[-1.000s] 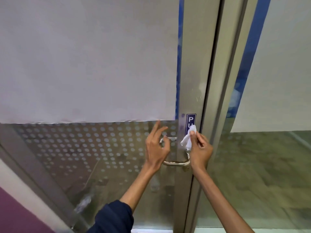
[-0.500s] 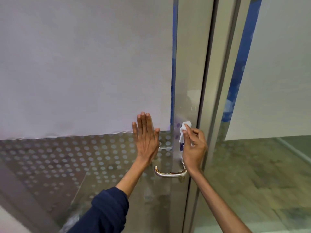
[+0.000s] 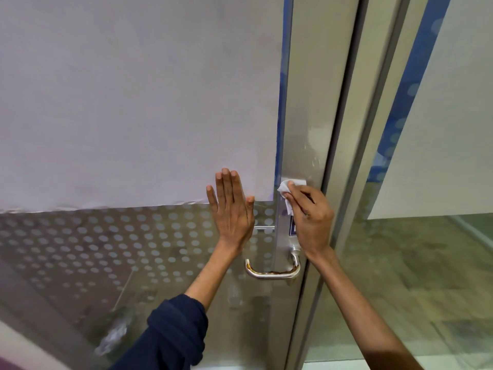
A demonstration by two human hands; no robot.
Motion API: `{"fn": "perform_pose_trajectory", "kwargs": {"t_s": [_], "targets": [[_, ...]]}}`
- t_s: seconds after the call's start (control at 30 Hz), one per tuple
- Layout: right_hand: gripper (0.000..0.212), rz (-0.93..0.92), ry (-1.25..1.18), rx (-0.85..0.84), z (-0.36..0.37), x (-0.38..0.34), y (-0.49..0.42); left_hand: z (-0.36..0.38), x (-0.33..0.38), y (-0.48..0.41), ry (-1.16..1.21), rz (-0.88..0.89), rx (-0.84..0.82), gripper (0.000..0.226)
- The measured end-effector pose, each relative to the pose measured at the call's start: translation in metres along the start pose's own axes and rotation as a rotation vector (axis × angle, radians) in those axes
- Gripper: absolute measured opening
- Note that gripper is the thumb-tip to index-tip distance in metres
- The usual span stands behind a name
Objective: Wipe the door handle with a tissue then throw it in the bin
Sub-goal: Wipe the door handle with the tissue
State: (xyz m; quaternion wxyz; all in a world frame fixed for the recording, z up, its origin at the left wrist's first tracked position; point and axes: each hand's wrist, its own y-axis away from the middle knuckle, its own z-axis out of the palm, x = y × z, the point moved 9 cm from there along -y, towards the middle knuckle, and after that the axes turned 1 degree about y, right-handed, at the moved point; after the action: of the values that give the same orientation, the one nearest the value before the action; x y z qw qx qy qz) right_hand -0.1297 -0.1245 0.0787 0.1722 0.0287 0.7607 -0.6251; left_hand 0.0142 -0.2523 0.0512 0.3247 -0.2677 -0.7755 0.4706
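Here the right hand (image 3: 310,220) pinches a white tissue (image 3: 287,194) above the steel door handle (image 3: 272,272), covering a blue sign (image 3: 292,228); the left hand (image 3: 232,209) lies open-fingered on frosted glass (image 3: 133,102).

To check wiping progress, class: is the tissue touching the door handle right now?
Apart. The head view shows the tissue in the right hand pressed on the metal stile, well above the handle, bare stile between.

The blue sign (image 3: 293,227) is mostly hidden, seemingly unreadable.
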Motion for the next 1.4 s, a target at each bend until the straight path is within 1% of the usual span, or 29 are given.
{"fn": "perform_pose_trajectory", "kwargs": {"t_s": [0.1,0.17,0.37,0.5,0.6,0.67,0.73,0.87,1.0,1.1,1.17,1.3,1.4], "targets": [[0.029,-0.060,0.030,-0.025,0.004,0.000,0.001,0.002,-0.001,0.000,0.005,0.004,0.032,0.062],[0.034,-0.077,0.059,-0.057,0.009,0.001,0.006,0.004,-0.003,0.001,0.005,0.005,0.054,0.062],[0.042,-0.134,0.132,-0.215,0.023,0.005,0.038,0.005,-0.004,0.000,0.006,0.007,0.073,0.061],[0.048,-0.197,0.139,-0.313,0.024,0.008,0.063,0.004,-0.002,0.001,0.002,0.002,0.061,0.061],[0.057,-0.216,0.141,-0.380,0.024,0.011,0.072,0.003,-0.002,0.000,0.004,-0.003,0.050,0.061],[0.057,-0.218,0.137,-0.409,0.023,0.011,0.071,0.004,-0.002,0.000,-0.001,-0.006,0.042,0.061],[0.051,-0.220,0.128,-0.425,0.021,0.010,0.066,0.004,-0.002,0.000,0.000,-0.008,0.040,0.061],[0.035,-0.197,0.096,-0.374,0.017,0.003,0.044,0.006,-0.004,0.000,0.004,-0.009,0.047,0.061],[0.035,-0.132,0.034,-0.205,0.011,0.000,0.015,0.007,-0.004,0.001,0.004,-0.005,0.052,0.061],[0.034,-0.131,0.016,-0.107,0.006,-0.001,0.001,0.007,-0.004,0.002,0.005,-0.003,0.049,0.061],[0.034,-0.153,0.055,-0.091,0.007,-0.005,-0.001,0.008,-0.005,0.002,0.008,-0.002,0.049,0.061],[0.039,-0.158,0.132,-0.104,0.016,-0.008,0.009,0.008,-0.005,0.002,0.007,0.004,0.050,0.061],[0.032,-0.183,0.158,-0.155,0.023,-0.009,0.036,0.009,-0.006,0.003,0.010,0.004,0.052,0.061]]}}
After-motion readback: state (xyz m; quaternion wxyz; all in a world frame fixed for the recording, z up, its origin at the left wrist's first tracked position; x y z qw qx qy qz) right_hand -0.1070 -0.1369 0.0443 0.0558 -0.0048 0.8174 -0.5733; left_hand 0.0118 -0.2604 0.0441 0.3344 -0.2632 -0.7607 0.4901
